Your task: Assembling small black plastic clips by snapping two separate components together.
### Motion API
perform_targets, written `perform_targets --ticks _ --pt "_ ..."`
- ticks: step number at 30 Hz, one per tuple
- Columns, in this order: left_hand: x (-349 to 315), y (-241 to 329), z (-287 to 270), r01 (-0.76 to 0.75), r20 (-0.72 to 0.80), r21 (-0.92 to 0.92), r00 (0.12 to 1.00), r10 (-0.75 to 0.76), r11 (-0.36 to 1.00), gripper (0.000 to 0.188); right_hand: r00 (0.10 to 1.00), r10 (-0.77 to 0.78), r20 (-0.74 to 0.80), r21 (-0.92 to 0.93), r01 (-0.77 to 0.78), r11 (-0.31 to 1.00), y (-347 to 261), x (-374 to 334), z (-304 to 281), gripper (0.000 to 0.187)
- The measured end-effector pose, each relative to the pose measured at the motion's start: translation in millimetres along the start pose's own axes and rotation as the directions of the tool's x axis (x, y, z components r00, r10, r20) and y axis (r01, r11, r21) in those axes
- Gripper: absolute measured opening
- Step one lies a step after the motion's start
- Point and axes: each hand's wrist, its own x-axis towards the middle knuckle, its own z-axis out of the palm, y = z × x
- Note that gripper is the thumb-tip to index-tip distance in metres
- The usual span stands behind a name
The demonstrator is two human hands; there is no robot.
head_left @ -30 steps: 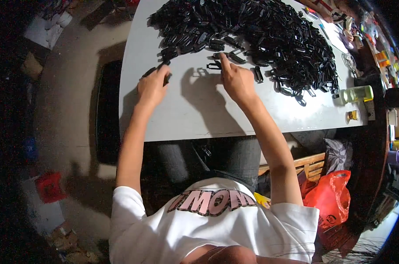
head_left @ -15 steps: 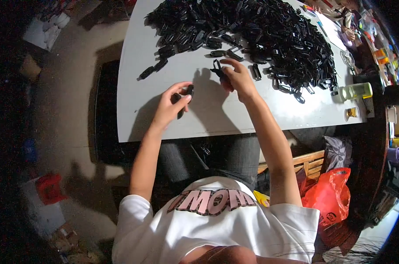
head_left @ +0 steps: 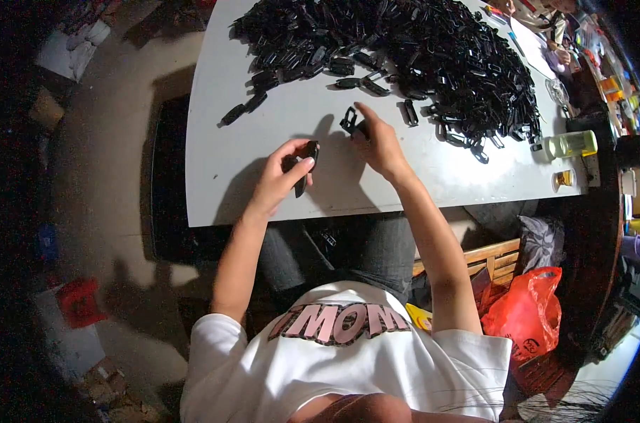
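Observation:
My left hand (head_left: 283, 173) holds a long black plastic part (head_left: 306, 166) above the near part of the white table (head_left: 221, 169). To its right, my right hand (head_left: 378, 144) pinches a small black frame-shaped part (head_left: 349, 120) between thumb and fingers. The two hands are a short gap apart. Behind them a large heap of black plastic parts (head_left: 418, 56) covers the far half of the table. A few stray black parts (head_left: 244, 107) lie at the heap's left edge.
A pale yellow bottle (head_left: 570, 144) lies at the table's right end, with a small amber jar (head_left: 564, 178) near it. A red plastic bag (head_left: 528, 314) and a wooden crate (head_left: 496, 261) sit at my right side. Clutter lines the floor at left.
My left hand has pulled back from the table's left part toward the middle, now carrying a black part. My right hand has lifted a part from the heap's edge and shifted slightly.

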Motion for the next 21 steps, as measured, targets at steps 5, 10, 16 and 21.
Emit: perform_targets --ticks 5,10,16,21 --pt "-5.2 1.6 9.3 -0.02 -0.062 -0.006 0.998 0.02 1.0 0.029 0.932 -0.36 0.034 -0.825 0.23 0.517 -10.1 -4.1 2.6 0.046" --pt "-3.8 -5.5 11.2 -0.063 -0.08 0.084 0.994 0.07 0.994 0.024 0.893 -0.446 0.065 -0.844 0.287 0.453 -3.5 -5.6 0.2 0.048" --pt "-4.3 -8.8 10.9 -0.128 -0.093 0.186 0.985 0.147 0.974 0.025 0.878 -0.457 -0.141 -0.783 0.184 0.595 -0.4 -8.8 2.1 0.03" --pt "-5.6 -14.7 5.7 -0.276 -0.071 0.418 0.94 0.334 0.866 0.024 0.976 0.079 0.204 0.292 -0.137 0.947 -32.0 -35.1 3.6 0.027"
